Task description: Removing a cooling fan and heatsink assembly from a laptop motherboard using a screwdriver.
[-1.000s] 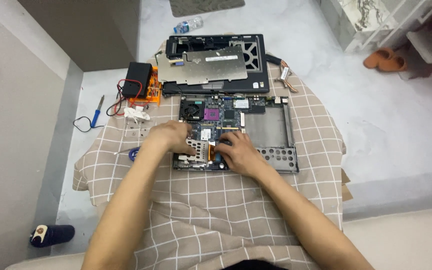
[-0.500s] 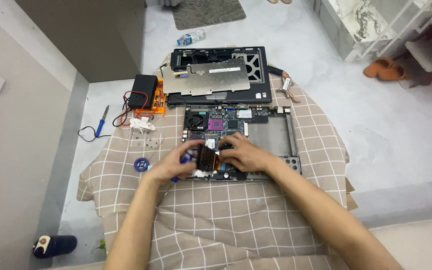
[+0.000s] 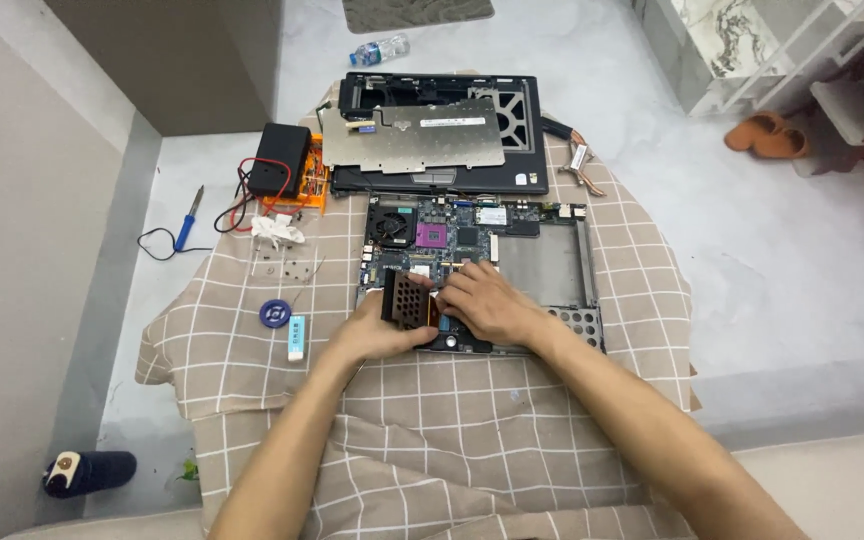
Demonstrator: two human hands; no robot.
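While your left hand [image 3: 377, 335] grips the perforated copper-and-black part [image 3: 409, 300], tilted up off the board's near edge, your right hand [image 3: 487, 305] lies half-curled just beside it, fingertips touching its right side.

Item: stripped laptop base with exposed circuit board [image 3: 457, 250], centre of the checked cloth [image 3: 432, 430].
Item: lid assembly with grey metal plate [image 3: 417, 135], 12 o'clock of the board.
Item: black-and-orange meter [image 3: 287, 165], red leads, 10 o'clock.
Item: blue disc [image 3: 274, 314] and pale small block [image 3: 296, 337], 9 o'clock of your left hand.
Item: blue-handled iron [image 3: 187, 220], on the floor, far 9 o'clock.
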